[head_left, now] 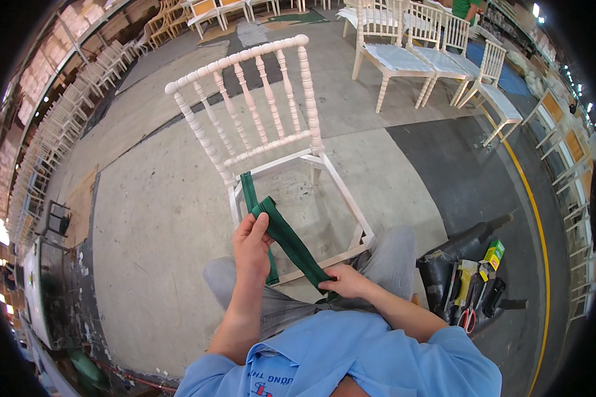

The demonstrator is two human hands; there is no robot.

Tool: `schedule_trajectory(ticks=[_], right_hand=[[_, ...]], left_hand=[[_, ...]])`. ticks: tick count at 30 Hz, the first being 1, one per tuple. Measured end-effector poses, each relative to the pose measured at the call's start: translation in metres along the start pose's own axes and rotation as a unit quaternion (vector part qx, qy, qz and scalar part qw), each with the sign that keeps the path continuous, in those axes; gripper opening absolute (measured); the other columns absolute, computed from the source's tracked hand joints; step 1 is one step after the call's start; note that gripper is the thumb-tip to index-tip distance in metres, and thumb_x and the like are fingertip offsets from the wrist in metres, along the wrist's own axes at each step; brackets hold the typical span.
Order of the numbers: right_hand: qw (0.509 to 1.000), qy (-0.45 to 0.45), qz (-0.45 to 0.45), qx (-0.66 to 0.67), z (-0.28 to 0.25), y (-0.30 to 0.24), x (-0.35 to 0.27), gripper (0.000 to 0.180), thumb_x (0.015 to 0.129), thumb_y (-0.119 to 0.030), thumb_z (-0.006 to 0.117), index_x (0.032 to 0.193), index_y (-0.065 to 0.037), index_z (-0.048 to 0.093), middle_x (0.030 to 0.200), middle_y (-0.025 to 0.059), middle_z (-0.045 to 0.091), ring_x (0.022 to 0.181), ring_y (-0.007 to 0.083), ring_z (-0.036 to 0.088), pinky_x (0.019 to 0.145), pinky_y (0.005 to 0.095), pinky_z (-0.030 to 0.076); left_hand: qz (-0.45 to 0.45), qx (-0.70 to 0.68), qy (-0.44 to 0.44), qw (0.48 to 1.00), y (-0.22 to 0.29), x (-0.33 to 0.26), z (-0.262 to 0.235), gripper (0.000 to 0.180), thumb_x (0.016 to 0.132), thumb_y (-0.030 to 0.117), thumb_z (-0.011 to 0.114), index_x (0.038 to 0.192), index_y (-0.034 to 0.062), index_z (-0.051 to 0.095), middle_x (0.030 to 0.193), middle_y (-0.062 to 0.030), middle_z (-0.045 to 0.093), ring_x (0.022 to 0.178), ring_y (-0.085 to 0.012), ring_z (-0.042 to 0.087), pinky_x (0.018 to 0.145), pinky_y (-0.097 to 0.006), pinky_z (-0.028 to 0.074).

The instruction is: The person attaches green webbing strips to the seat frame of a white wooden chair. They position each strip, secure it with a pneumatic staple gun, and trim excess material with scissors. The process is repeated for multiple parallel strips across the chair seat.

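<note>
A white spindle-back chair (251, 109) stands in front of me between my knees, its seat frame (343, 192) open in the middle. One length of green webbing strap (249, 192) runs from the back rail to the front rail near the frame's left side. Above the frame, my left hand (251, 243) pinches a loose part of the webbing, which folds over at the fingertips. From there the band slopes down to my right hand (344, 281), whose fingers close on it by the front rail. Where the strap goes beyond my right hand is hidden.
On the floor to my right, a black tool holder (437, 278) carries red-handled scissors (468, 319), a yellow-and-green box (491, 258) and other tools. White chairs (397, 59) stand at the far right, with a person in green (465, 9) behind them. More chairs (59, 126) line the left.
</note>
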State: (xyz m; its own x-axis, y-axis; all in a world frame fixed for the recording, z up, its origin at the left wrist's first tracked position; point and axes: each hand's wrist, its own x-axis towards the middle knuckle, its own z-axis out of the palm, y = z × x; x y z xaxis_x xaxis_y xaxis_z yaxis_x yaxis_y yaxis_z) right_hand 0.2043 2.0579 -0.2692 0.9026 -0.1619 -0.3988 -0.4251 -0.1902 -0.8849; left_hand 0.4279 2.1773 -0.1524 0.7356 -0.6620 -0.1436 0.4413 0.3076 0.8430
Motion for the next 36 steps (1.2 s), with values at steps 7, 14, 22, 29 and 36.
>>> schedule_trajectory(ticks=[7,14,22,29,36], right_hand=[[0.988,-0.043,0.006,-0.145,-0.021,-0.019,-0.020,0.050,0.095,-0.021,0.079,0.142,-0.010,0.067,0.125,0.0144,0.077,0.108,0.0230,0.073,0.100,0.0364,0.054],[0.938,0.227,-0.110,0.239,-0.079,-0.080,-0.018,0.024,0.105,-0.019,0.070,0.120,0.000,0.073,0.103,0.0000,0.074,0.094,0.0077,0.064,0.082,0.0268,0.052],[0.934,0.299,-0.122,0.151,-0.068,-0.078,-0.024,0.007,0.101,-0.007,0.071,0.106,-0.003,0.073,0.093,-0.0017,0.069,0.082,0.0044,0.059,0.072,0.0256,0.048],[0.906,0.342,-0.249,-0.010,-0.079,-0.079,-0.026,0.016,0.096,-0.002,0.074,0.112,-0.002,0.073,0.098,0.0081,0.073,0.088,0.0190,0.071,0.077,0.0312,0.055],[0.912,0.335,-0.232,-0.042,-0.091,-0.081,-0.021,0.015,0.093,-0.005,0.073,0.108,-0.004,0.073,0.098,0.0135,0.072,0.087,0.0314,0.071,0.077,0.0390,0.056]], left_hand=[[-0.023,-0.005,-0.049,0.999,-0.019,-0.003,0.014,0.014,0.107,0.009,0.063,0.117,0.0015,0.070,0.106,-0.0099,0.078,0.096,-0.0221,0.077,0.083,-0.036,0.062],[-0.127,0.024,-0.068,0.989,-0.087,-0.050,0.046,0.017,0.104,0.009,0.070,0.119,0.0012,0.072,0.101,-0.0011,0.073,0.090,-0.0080,0.067,0.078,-0.024,0.053],[-0.119,0.024,-0.055,0.991,-0.089,-0.039,0.054,0.013,0.106,0.014,0.068,0.115,0.0044,0.069,0.099,0.0010,0.070,0.084,-0.0061,0.063,0.073,-0.024,0.050],[-0.163,0.000,-0.058,0.985,-0.080,-0.029,0.062,0.008,0.107,0.017,0.067,0.108,0.0093,0.067,0.101,-0.0003,0.071,0.092,-0.0101,0.066,0.080,-0.031,0.052],[-0.086,0.153,-0.072,0.982,-0.079,-0.021,0.063,0.013,0.104,0.013,0.071,0.113,0.0051,0.067,0.098,-0.0005,0.068,0.092,-0.0136,0.066,0.084,-0.030,0.052]])
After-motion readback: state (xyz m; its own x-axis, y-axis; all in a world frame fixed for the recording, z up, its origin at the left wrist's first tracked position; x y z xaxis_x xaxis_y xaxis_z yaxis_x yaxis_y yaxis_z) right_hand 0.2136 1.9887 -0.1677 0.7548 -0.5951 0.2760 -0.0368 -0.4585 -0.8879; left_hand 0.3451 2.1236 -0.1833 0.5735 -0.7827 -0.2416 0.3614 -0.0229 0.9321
